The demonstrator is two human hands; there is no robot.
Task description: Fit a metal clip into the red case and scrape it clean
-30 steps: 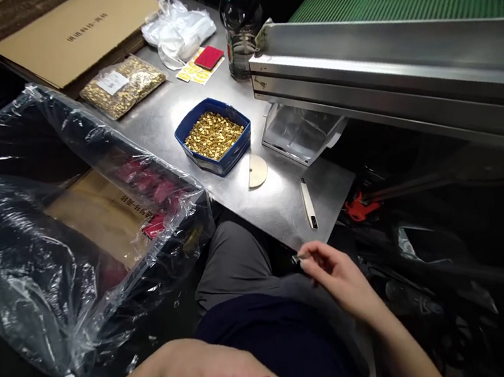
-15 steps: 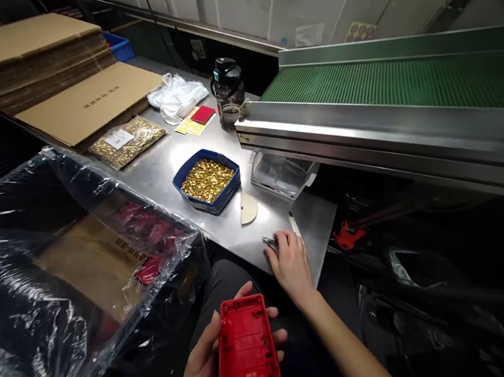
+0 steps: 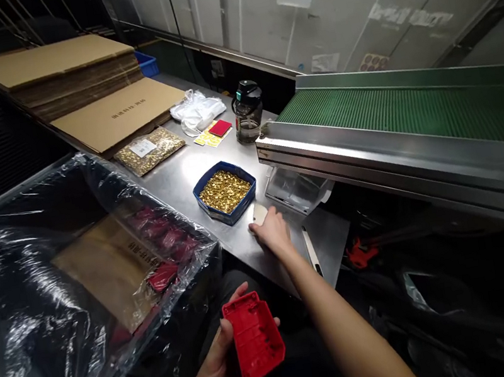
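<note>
Bare steel table (image 3: 174,178) lies left of the blue tray (image 3: 225,191). Right hand (image 3: 272,231) rests fingers curled on the beige disc (image 3: 260,213); left hand (image 3: 222,365) grips 1 red plastic housing (image 3: 255,336).

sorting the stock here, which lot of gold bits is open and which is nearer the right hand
The blue tray of loose gold pieces: open-topped and beside the right hand. The other lot sits sealed in a clear bag, farther back.

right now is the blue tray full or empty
Full: the blue tray on the steel table is heaped nearly to its rim with small gold parts.

Glossy red plastic shell (image 3: 255,339), brushed metal table (image 3: 183,174), crinkled clear plastic sheeting (image 3: 35,299).
</note>
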